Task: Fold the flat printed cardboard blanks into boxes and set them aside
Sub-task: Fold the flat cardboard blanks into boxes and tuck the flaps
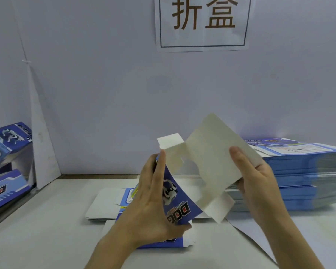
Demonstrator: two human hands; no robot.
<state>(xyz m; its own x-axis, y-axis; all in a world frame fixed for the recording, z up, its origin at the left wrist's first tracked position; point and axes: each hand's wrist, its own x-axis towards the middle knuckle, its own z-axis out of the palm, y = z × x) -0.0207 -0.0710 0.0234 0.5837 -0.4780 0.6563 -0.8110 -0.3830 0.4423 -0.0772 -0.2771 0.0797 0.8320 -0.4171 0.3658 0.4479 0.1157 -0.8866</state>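
Observation:
I hold a half-folded blue printed cardboard blank (208, 162) above the table, its white inner side turned towards me. My left hand (153, 202) grips its left blue panel, fingers up along the edge and thumb underneath. My right hand (256, 175) holds the large white panel from the right, thumb on the front and fingers behind it. A white flap sticks up at the top left and another hangs down at the bottom. More flat blanks (109, 206) lie on the table under my hands.
A tall stack of flat blue blanks (306, 171) stands at the right against the wall. Folded blue boxes (6, 144) are piled at the far left. A white sign with dark characters (203, 22) hangs on the wall. A loose paper sheet (254, 235) lies at the right front.

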